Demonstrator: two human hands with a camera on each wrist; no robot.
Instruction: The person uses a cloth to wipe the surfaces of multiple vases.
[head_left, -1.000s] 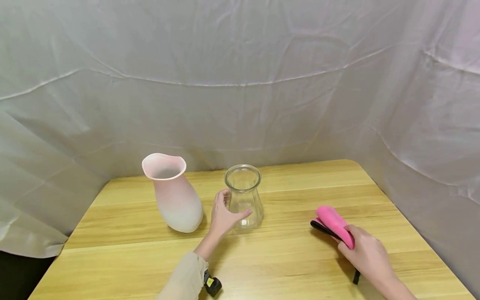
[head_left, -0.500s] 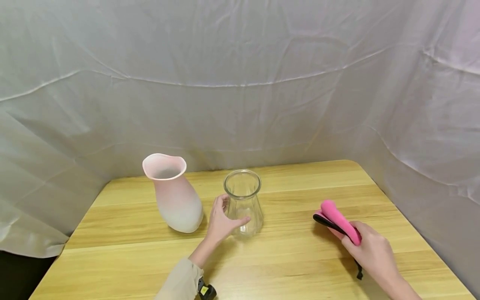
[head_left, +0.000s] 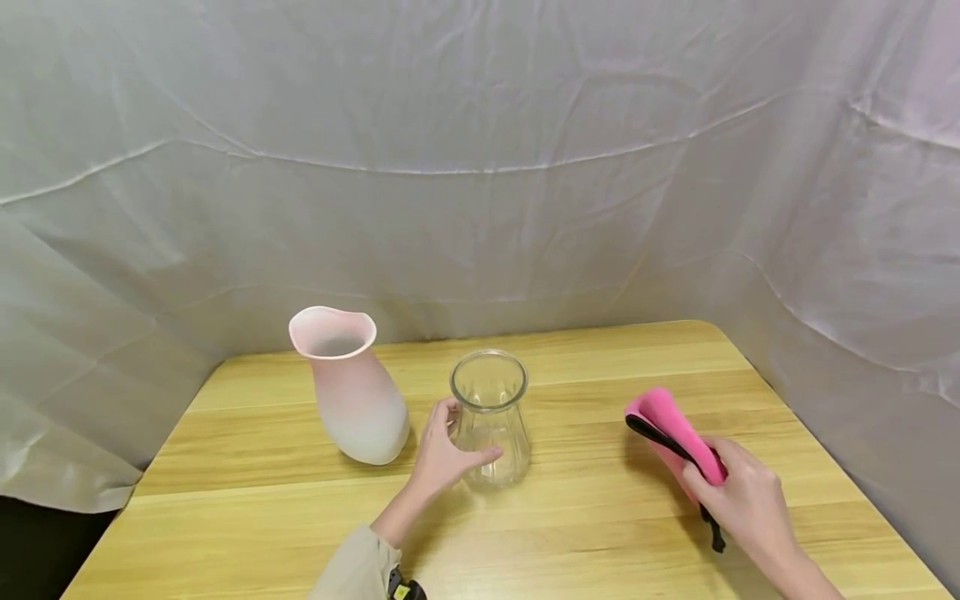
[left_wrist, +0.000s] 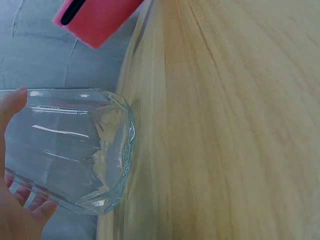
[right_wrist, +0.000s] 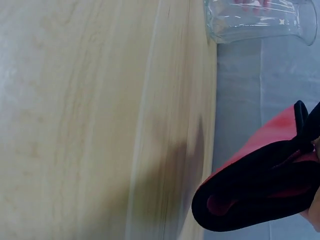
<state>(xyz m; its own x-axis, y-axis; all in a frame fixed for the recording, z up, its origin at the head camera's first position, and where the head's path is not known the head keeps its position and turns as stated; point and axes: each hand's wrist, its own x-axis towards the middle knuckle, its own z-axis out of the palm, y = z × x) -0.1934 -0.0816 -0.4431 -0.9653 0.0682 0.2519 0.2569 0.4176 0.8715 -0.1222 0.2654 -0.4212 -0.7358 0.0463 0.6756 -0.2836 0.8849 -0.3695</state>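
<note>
A clear glass vase [head_left: 512, 433] with a round rim stands upright near the table's middle. My left hand [head_left: 441, 458] grips its side, thumb on the near face and fingers round the left. In the left wrist view the thumb and curled fingers lie on opposite sides of the glass vase [left_wrist: 60, 145]. On the right, my right hand [head_left: 744, 493] holds a folded pink cloth [head_left: 678, 429] with black edging above the table. A black cord end [head_left: 716, 537] hangs below it. The right wrist view shows the pink cloth [right_wrist: 270, 140] folded in layers.
A tall pink-to-white vase [head_left: 362, 404] with a wavy rim stands left of the left hand. Grey fabric [head_left: 480, 242] surrounds the back and sides of the wooden table [head_left: 585, 533]. A black device [head_left: 405, 587] is strapped at the left wrist.
My left hand and the glass vase have moved nearer to me. The right hand has shifted the pink cloth slightly away from me and tilted it. The pink-white vase stays put.
</note>
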